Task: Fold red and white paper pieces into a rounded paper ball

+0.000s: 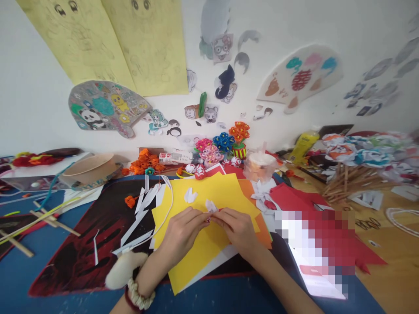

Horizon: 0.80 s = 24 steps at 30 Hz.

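Note:
My left hand (183, 230) and my right hand (238, 230) meet over a stack of yellow paper (193, 261), fingertips pinched together. Between them is a small white paper piece (211, 206), its top standing up above the fingers. A bit of red and white shows just under the fingertips, too small to make out. Another small folded white paper piece (190, 195) lies on the yellow sheet, beyond my left hand. A cream scrunchie (140, 296) is around my left wrist.
White paper strips (134, 227) lie left on a dark mat (78, 248). Red paper (294, 198) and a partly blurred phone (322, 279) are at right. Behind stand a lidded cup (261, 165), pipe-cleaner flowers (223, 141) and a beige bowl (90, 168). Wooden sticks (343, 179) lie far right.

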{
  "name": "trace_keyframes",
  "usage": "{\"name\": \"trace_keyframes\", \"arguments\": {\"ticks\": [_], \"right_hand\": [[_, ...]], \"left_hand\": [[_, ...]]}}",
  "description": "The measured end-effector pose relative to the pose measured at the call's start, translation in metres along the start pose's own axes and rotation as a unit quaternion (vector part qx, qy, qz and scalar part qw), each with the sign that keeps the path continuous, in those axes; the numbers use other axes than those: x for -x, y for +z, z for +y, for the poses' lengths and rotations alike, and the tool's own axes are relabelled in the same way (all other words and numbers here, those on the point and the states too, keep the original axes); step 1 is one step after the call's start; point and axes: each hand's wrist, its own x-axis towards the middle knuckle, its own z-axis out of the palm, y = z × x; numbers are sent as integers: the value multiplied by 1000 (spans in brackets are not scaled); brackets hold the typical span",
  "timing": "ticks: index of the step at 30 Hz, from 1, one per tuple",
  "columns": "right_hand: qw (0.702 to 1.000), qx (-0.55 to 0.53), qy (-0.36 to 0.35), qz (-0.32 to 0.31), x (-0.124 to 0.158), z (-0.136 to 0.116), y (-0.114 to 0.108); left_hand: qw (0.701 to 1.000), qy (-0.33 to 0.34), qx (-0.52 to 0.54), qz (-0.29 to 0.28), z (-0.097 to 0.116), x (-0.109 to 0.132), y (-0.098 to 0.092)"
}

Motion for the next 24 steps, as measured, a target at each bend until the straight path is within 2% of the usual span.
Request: {"name": "trace_keyframes", "arguments": {"ticks": [8,15,24], "right_hand": [[1000,7,-1,-10,-1,-2,-2],[999,30,-41,-16,-3,-1,-5],[999,0,-24,-28,-3,1,-7]], "left_hand": [[1000,4,7,7,3,-2,-2],[1000,13,4,14,3,-3,-3],[1000,8,4,5,5,-2,-2]]}}
